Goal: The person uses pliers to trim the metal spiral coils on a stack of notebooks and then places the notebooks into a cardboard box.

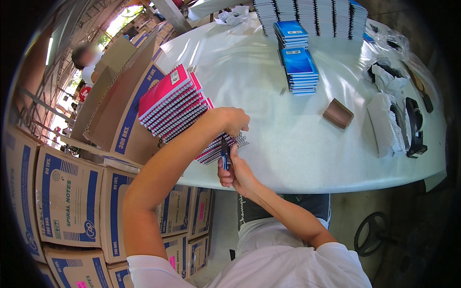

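A tall stack of pink spiral notebooks leans at the left of the table, its coil bindings facing me. More pink notebooks lie nearer the front, partly hidden by my left forearm. My left hand reaches over this lower pile with fingers curled closed; what they grip is hidden. Just below it, my right hand is wrapped round small pliers with a dark head and blue handle. The pliers' head points up at the notebooks' bindings. Loose-looking wire coil shows between the two hands.
Blue spiral notebooks stand in stacks ahead, before a row of larger ones. A brown block, a black tape dispenser and white wrapping lie right. An open carton and stacked boxes flank the left; a person is beyond.
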Tool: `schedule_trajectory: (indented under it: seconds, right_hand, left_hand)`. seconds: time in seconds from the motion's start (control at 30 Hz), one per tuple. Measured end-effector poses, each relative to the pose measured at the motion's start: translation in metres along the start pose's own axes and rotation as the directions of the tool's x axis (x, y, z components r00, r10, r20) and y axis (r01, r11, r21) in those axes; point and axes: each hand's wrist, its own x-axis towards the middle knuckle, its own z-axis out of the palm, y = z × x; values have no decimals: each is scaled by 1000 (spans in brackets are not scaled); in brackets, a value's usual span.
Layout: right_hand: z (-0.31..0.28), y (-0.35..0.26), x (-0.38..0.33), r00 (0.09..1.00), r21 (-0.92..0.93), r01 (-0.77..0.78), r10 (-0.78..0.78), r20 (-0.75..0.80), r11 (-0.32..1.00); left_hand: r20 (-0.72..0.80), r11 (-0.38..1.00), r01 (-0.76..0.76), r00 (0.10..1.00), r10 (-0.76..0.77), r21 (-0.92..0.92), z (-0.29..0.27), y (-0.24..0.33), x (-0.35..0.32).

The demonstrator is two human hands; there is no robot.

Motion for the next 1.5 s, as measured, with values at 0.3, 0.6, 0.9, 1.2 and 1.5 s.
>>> schedule_trajectory:
  seconds: [0.3, 0.6, 0.9, 1.2, 1.5]
  right_hand:
    - [-2, -1, 5, 995, 2, 64, -63, -76, 998]
    - [-5, -1, 5, 998, 32, 31, -29, -51, 999]
    - [-7, 3, -1, 994, -8, 29, -30, -109, 1000]
    - [-14, 0, 2, 996, 4, 33, -32, -86, 999]
    - [-22, 8, 0, 995, 6, -19, 20, -95, 1000]
  left_hand:
    - [-13, 1000, -2, 1000, 2, 21, 4, -2, 5]
    - [-9, 1000, -4, 1000, 4, 14, 7, -2, 4]
    - [-27, 998, -48, 998, 49, 31, 8, 1, 7]
    - [27, 1000, 4, 1000, -4, -1, 11, 1, 12]
    - [18, 1000, -8, 1000, 8, 10, 20, 2, 19]
